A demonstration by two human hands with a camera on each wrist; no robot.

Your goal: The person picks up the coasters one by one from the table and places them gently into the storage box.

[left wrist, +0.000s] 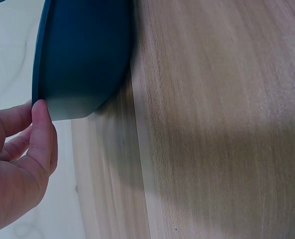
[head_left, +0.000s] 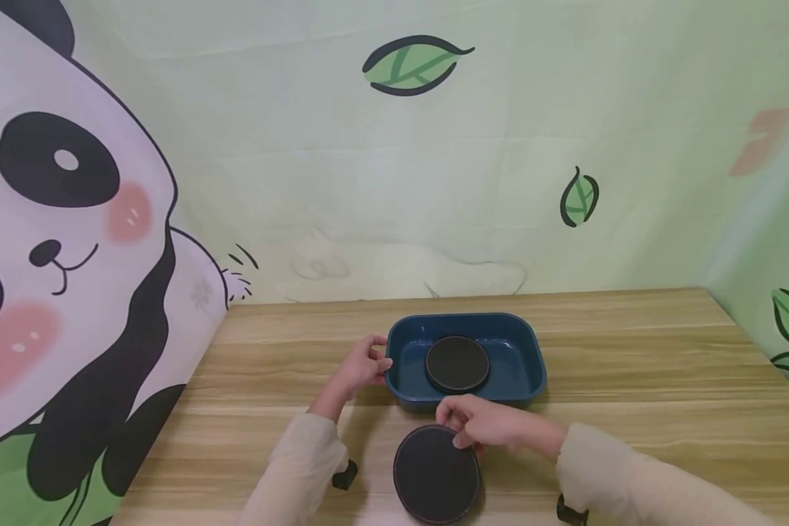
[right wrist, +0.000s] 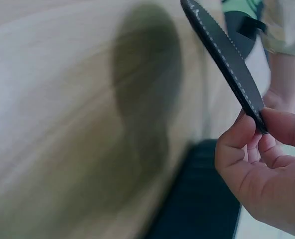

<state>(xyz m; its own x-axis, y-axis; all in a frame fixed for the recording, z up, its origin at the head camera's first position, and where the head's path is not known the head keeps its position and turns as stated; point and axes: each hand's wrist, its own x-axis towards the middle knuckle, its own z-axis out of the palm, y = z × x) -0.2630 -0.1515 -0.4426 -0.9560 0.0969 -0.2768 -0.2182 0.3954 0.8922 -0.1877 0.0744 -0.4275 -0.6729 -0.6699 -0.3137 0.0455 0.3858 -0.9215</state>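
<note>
A dark blue rectangular basin [head_left: 532,365] with rounded corners stands on the wooden table. My left hand [head_left: 365,365] pinches its left rim between thumb and fingers; the left wrist view shows the same grip on the basin wall [left wrist: 82,55]. Inside the basin lies a round black coaster [head_left: 457,363], flat on the bottom. My right hand [head_left: 483,422] holds a second black coaster [head_left: 437,475] by its edge, in front of the basin. Seen from the right wrist, this stitched coaster [right wrist: 227,59] is tilted and held above the tabletop, its shadow falling below.
Light wood tabletop [head_left: 631,351] extends on both sides of the basin. Behind it hangs a pale green backdrop [head_left: 289,146] printed with leaves and a large panda [head_left: 72,256]. Small black devices are strapped at both wrists.
</note>
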